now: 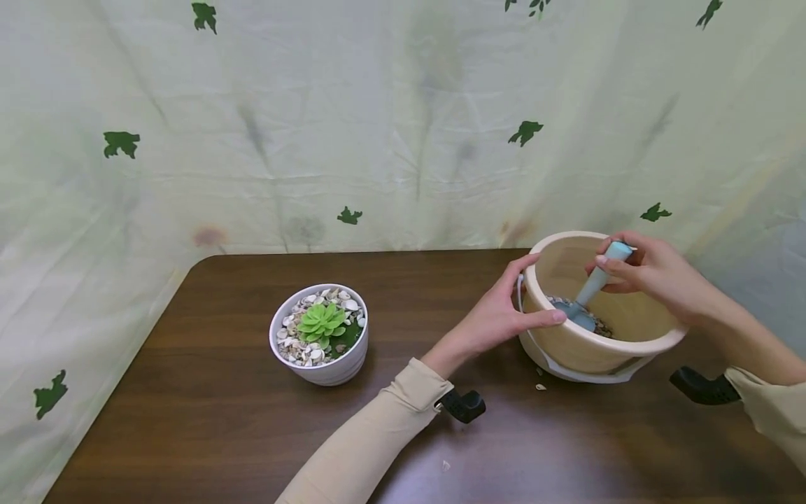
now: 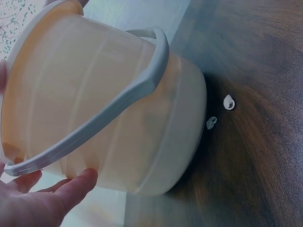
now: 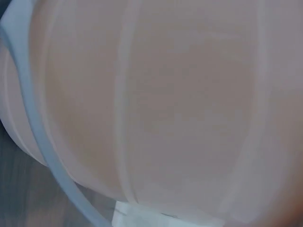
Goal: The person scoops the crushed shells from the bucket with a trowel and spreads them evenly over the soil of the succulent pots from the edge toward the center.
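Note:
A cream bucket (image 1: 579, 350) stands on the right part of the table, its grey handle (image 2: 109, 116) hanging down along the outside. My left hand (image 1: 488, 315) holds the bucket at its left rim, the thumb on the rim and the fingers against the outer wall. In my right hand (image 1: 648, 269), over the bucket's far right side, is the upper end of a light blue toy shovel (image 1: 595, 283). The shovel's blade points down among small shells (image 1: 603, 329) at the bottom. The right wrist view shows mostly the bucket wall (image 3: 189, 94), with the right hand's fingers out of sight.
Left of the bucket stands a white pot (image 1: 330, 372) with a green succulent (image 1: 322, 324) among white shells and a darker patch. Small loose shells (image 2: 229, 102) lie on the brown table (image 1: 208, 392) beside the bucket. A leaf-patterned curtain (image 1: 378, 126) hangs behind the table.

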